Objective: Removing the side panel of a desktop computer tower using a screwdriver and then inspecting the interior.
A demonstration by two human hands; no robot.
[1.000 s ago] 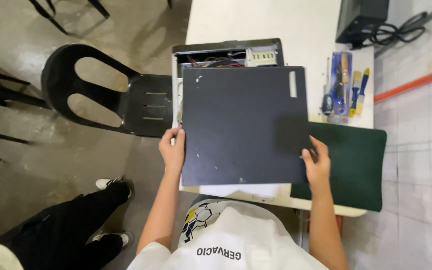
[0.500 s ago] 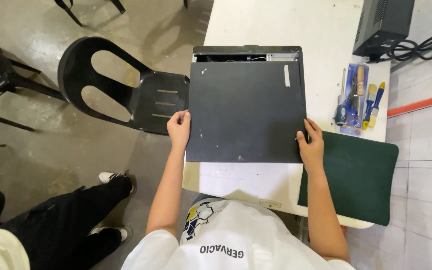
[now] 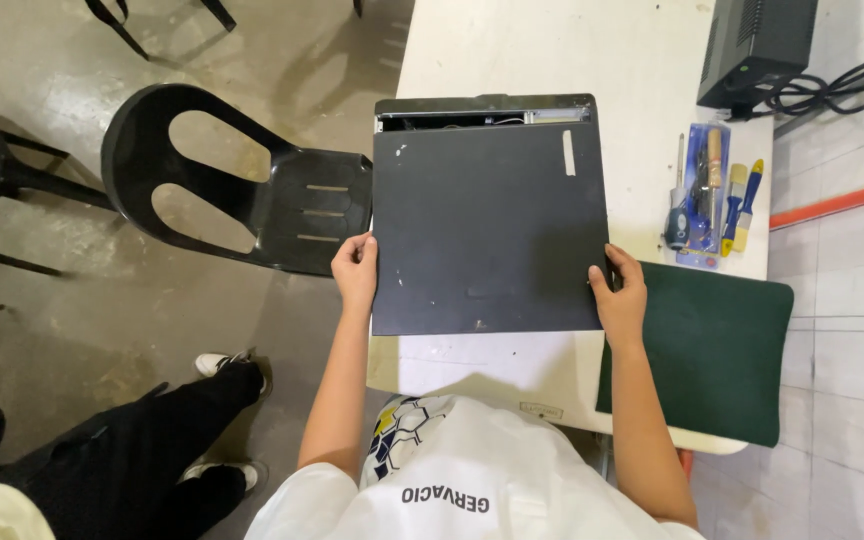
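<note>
Fingers (image 3: 355,262) partly hidden under black panel (image 3: 487,230).

Single head-worn view, looking steeply down from above onto a white table (image 3: 512,60). Close enough to fill mid-frame with a black panel (image 3: 487,235), forearms entering from near edge. Floor and black chair (image 3: 242,185) at left, tiled floor at right.

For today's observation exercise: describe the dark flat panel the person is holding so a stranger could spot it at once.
Start at the white table and find the computer case lying on it. The black side panel covers nearly all of that case, gripped at its near corners by the left hand and right hand. Unlike the green mat beside it, it is black, rigid and speckled with small pale marks.
</note>
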